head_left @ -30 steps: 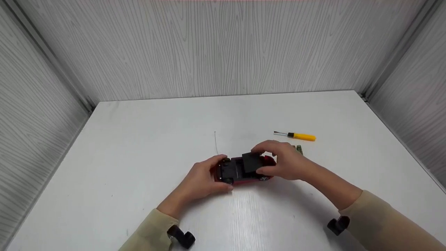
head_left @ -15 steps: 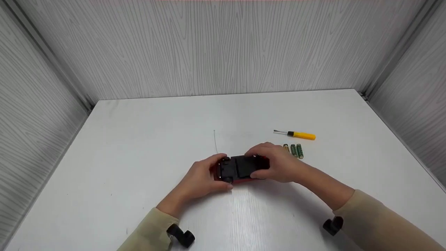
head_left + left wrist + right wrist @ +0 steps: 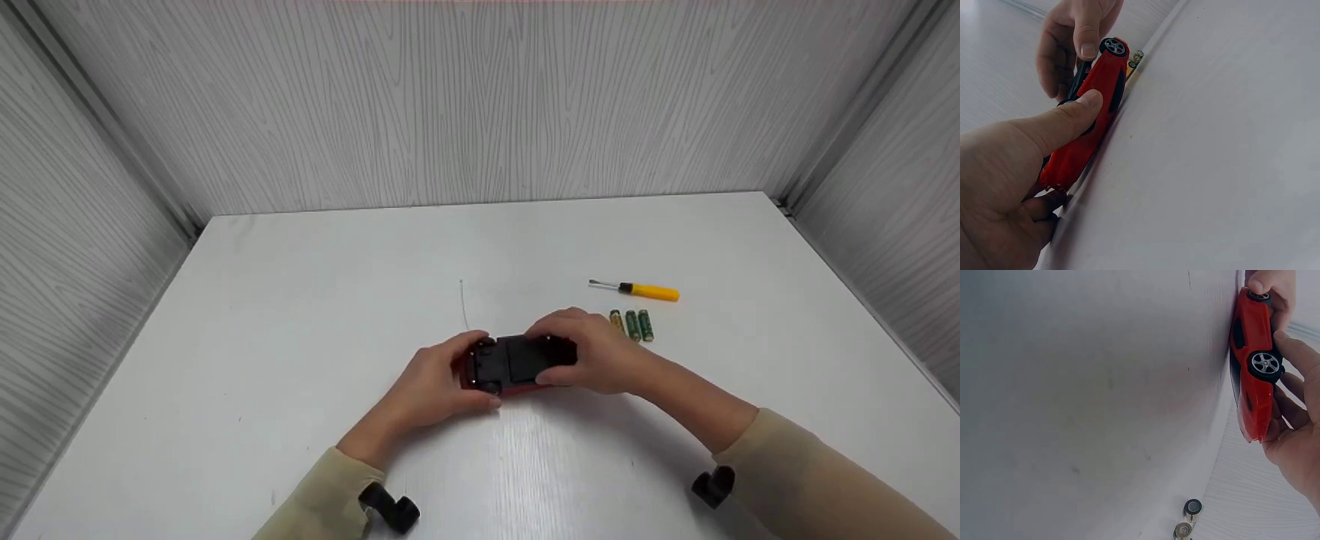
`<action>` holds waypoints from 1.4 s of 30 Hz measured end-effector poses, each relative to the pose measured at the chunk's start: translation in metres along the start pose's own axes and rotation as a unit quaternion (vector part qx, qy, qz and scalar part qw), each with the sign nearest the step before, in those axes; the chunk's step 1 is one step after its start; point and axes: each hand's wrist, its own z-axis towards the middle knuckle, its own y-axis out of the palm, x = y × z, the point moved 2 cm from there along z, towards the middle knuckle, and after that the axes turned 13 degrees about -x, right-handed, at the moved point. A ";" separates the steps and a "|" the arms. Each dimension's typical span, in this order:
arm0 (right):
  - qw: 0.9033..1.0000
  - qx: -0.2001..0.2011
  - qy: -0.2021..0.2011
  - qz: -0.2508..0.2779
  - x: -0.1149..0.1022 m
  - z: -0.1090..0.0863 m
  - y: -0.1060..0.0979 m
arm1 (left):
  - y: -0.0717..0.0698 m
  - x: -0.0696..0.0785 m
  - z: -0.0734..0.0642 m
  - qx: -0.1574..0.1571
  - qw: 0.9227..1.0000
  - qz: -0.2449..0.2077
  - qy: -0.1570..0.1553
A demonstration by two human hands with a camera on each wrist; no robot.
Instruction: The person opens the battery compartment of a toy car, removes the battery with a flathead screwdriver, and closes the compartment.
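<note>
A red toy car (image 3: 491,364) lies upside down on the table with its black underside up. My left hand (image 3: 435,386) grips its left end, fingers at the far side and thumb along the near side. Over the middle of the underside lies a black cover (image 3: 528,361), flat against the car. My right hand (image 3: 604,354) holds this cover between thumb and fingers and hides the car's right end. The left wrist view shows the left thumb pressed on the red body (image 3: 1107,84). In the right wrist view, the right thumb touches the underside edge above a silver-spoked wheel (image 3: 1265,363).
Behind the right hand lie three batteries, one gold-and-black (image 3: 616,320) and two green (image 3: 639,325). Farther back is a screwdriver (image 3: 654,292) with a yellow handle. A thin wire antenna (image 3: 463,304) stretches away from the car. Pale wood-grain panels (image 3: 480,105) enclose the table.
The right hand has brought the black cover down and left, from tilted and raised to flat on the car's underside. The batteries came into fuller view. The left hand has stayed put.
</note>
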 end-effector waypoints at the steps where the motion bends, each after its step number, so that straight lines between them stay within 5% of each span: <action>1: 1.000 0.001 -0.001 0.000 0.000 0.000 0.000 | 0.000 0.000 0.000 0.000 1.000 0.000 0.001; 9: 1.000 0.011 -0.023 -0.009 0.001 0.002 0.000 | 0.000 -0.001 -0.001 0.002 1.000 0.011 0.000; 42: 1.000 0.010 -0.002 -0.012 -0.002 0.004 0.003 | 0.001 0.000 0.000 0.006 1.000 0.011 0.003</action>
